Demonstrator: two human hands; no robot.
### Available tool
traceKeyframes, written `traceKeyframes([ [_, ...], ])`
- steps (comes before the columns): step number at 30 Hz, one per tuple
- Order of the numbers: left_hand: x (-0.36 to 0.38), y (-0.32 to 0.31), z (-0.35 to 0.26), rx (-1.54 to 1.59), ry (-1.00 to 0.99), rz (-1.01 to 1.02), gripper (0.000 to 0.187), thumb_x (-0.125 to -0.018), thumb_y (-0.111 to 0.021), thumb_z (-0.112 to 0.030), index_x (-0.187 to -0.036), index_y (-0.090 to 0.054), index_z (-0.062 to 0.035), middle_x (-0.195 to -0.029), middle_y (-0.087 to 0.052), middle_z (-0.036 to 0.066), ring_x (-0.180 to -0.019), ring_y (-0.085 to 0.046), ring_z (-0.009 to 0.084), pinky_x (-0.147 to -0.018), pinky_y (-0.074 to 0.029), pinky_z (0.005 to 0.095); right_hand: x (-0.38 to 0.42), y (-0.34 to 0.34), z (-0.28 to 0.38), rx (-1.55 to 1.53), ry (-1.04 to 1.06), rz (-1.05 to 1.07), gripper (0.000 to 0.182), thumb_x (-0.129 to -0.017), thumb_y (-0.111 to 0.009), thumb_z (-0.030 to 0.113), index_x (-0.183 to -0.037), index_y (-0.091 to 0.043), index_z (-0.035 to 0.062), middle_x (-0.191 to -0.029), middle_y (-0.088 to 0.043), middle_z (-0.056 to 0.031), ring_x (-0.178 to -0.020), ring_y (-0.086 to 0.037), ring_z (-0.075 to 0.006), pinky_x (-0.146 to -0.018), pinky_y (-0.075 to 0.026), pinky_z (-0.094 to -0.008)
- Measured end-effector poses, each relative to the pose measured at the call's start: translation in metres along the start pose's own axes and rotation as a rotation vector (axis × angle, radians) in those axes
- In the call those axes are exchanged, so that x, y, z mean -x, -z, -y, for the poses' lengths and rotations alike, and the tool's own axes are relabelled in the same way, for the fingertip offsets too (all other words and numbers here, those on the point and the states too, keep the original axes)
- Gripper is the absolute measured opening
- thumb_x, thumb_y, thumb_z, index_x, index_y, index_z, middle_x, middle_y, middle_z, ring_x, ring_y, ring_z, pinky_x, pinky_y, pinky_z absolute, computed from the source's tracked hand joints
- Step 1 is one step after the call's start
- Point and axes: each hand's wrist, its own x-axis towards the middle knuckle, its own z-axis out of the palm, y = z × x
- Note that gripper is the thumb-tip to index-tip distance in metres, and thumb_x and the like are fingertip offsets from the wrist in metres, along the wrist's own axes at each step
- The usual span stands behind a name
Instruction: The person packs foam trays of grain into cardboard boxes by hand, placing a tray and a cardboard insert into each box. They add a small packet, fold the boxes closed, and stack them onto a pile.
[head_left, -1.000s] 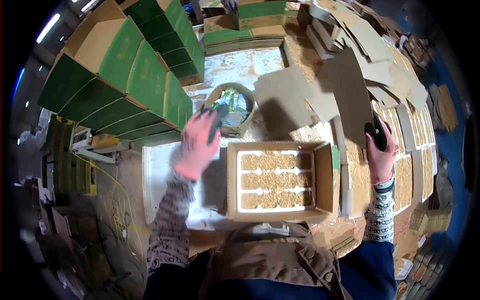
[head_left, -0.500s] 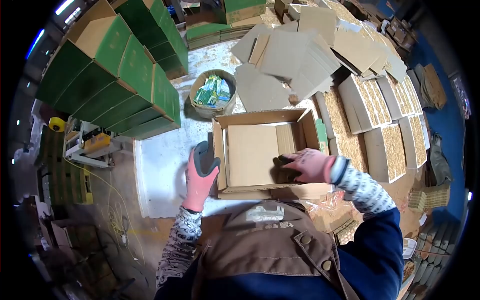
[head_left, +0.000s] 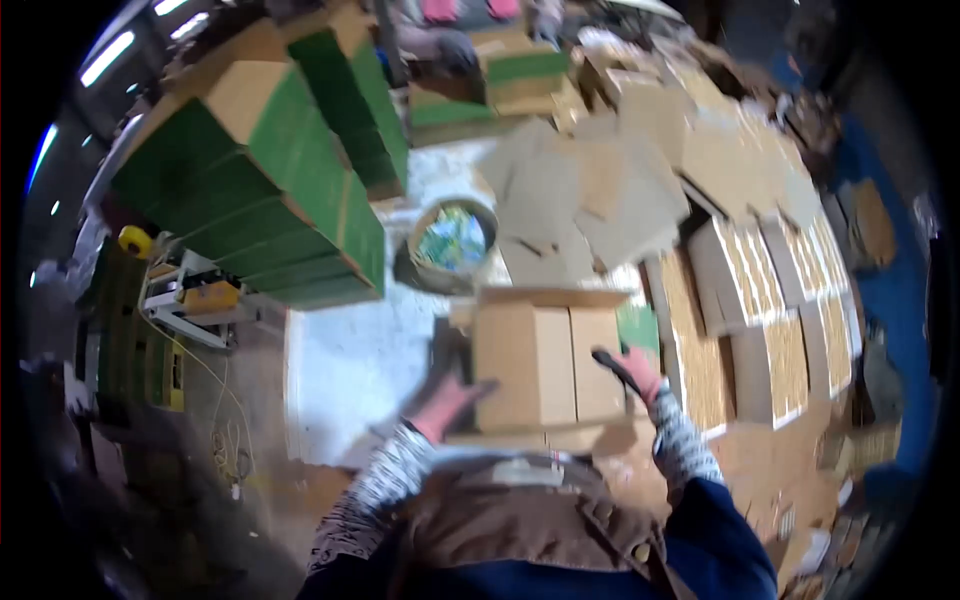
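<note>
In front of me a cardboard box [head_left: 550,365] stands with its left and right flaps folded inward, meeting at a seam right of centre. My left hand [head_left: 443,405], in a pink glove with a dark palm, is at the box's left side, thumb apart and reaching over the edge; it is blurred. At the right edge of the box is my right hand [head_left: 635,372], gloved alike, its dark fingers stretched out on the right flap. Neither hand grips anything that I can see. What lies inside the box is hidden.
Stacked green cartons [head_left: 240,200] rise at the left. A round tub [head_left: 452,285] of green-and-white packets stands behind the box. Loose cardboard sheets [head_left: 600,190] are piled farther back. White-sided blocks [head_left: 745,280] with tan tops line the right. Another person's pink-gloved hands [head_left: 440,10] show far back.
The box's side flaps, upright before, are now folded over its opening. My right hand has come out of the box to its right edge. The whole view has shifted, tilting upward.
</note>
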Motion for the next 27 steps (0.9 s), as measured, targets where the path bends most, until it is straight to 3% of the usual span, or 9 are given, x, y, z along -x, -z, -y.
traceKeyframes([
  [3,-0.038,0.006,0.059,0.404,-0.112,0.051,0.046,-0.086,-0.061,-0.027,-0.122,-0.052,-0.0004,-0.13,-0.048,0.011,-0.12,-0.044,0.0186,-0.101,-0.037,0.0325,-0.019,0.015,-0.032,0.237,0.01,0.109,0.058,-0.088,-0.056,0.041,-0.125,-0.048,-0.0037,-0.117,-0.058,-0.0146,-0.105,-0.055,-0.0238,-0.092,-0.041,-0.0335],
  [4,0.021,-0.03,-0.056,0.664,0.22,-0.212,0.033,-0.094,-0.045,-0.019,-0.12,-0.054,-0.0009,-0.126,-0.051,0.012,-0.114,-0.05,0.0201,-0.098,-0.041,0.034,-0.016,0.02,-0.023,0.103,0.053,0.166,0.054,-0.09,-0.053,0.037,-0.127,-0.046,-0.0024,-0.121,-0.055,-0.0132,-0.109,-0.052,-0.0224,-0.095,-0.039,-0.033],
  [6,0.02,0.009,-0.07,1.008,0.188,0.024,0.034,-0.093,-0.047,-0.017,-0.123,-0.05,-0.001,-0.121,-0.055,0.012,-0.102,-0.057,0.0231,-0.091,-0.047,0.0359,-0.028,0.023,0.026,-0.273,0.187,0.1,0.047,-0.094,-0.047,0.028,-0.132,-0.042,0.0,-0.129,-0.048,-0.0104,-0.116,-0.045,-0.0195,-0.101,-0.033,-0.032],
  [12,0.114,0.148,-0.225,0.095,-1.379,-0.736,0.048,-0.096,-0.038,-0.036,-0.13,-0.041,-0.0024,-0.125,-0.049,0.014,-0.116,-0.048,0.022,-0.099,-0.038,0.032,-0.155,0.014,0.168,-0.891,0.773,-0.023,0.04,-0.095,-0.042,0.019,-0.132,-0.042,0.002,-0.132,-0.046,-0.0123,-0.117,-0.045,-0.0201,-0.1,-0.037,-0.0308],
  [15,0.134,0.311,-0.257,0.512,-1.425,-1.21,0.047,-0.097,-0.037,-0.035,-0.131,-0.04,-0.0038,-0.125,-0.049,0.011,-0.114,-0.046,0.0187,-0.098,-0.037,0.0311,-0.185,-0.007,0.281,-0.975,0.959,-0.023,0.04,-0.096,-0.039,0.021,-0.131,-0.042,0.0022,-0.127,-0.048,-0.0158,-0.115,-0.047,-0.0246,-0.097,-0.039,-0.0331],
  [18,0.101,0.452,-0.258,0.526,-1.418,-0.613,0.048,-0.096,-0.041,-0.039,-0.129,-0.043,-0.0048,-0.122,-0.051,0.007,-0.106,-0.049,0.016,-0.096,-0.037,0.0302,-0.196,-0.051,0.404,-0.806,1.047,-0.066,0.041,-0.097,-0.035,0.025,-0.129,-0.043,0.002,-0.12,-0.051,-0.0191,-0.11,-0.05,-0.029,-0.092,-0.042,-0.0365],
  [19,0.131,0.379,-0.286,-0.035,-1.421,-0.913,0.048,-0.096,-0.041,-0.041,-0.127,-0.045,-0.0054,-0.12,-0.052,0.007,-0.102,-0.052,0.0181,-0.094,-0.039,0.0316,-0.197,-0.071,0.444,-0.662,1.064,-0.067,0.041,-0.097,-0.034,0.026,-0.129,-0.044,0.0019,-0.117,-0.052,-0.0201,-0.109,-0.052,-0.0305,-0.09,-0.043,-0.0377],
  [22,0.132,0.35,-0.298,0.284,-1.369,-0.797,0.047,-0.095,-0.043,-0.041,-0.127,-0.045,-0.0064,-0.118,-0.053,0.006,-0.104,-0.052,0.0193,-0.096,-0.037,0.0324,-0.193,-0.127,0.527,0.636,1.128,-0.429,0.043,-0.098,-0.03,0.03,-0.127,-0.044,0.0018,-0.11,-0.056,-0.0234,-0.104,-0.055,-0.0349,-0.085,-0.046,-0.0411],
  [27,0.118,0.386,-0.285,0.216,-1.302,-1.017,0.056,-0.096,-0.043,-0.035,-0.143,-0.026,-0.01,-0.14,-0.036,0.008,-0.118,-0.043,0.0202,-0.096,-0.038,0.0298,-0.198,-0.192,0.548,0.349,0.892,-0.323,0.061,-0.095,-0.027,0.05,-0.124,-0.048,0.001,-0.106,-0.058,-0.0283,-0.104,-0.053,-0.0417,-0.091,-0.042,-0.0443],
])
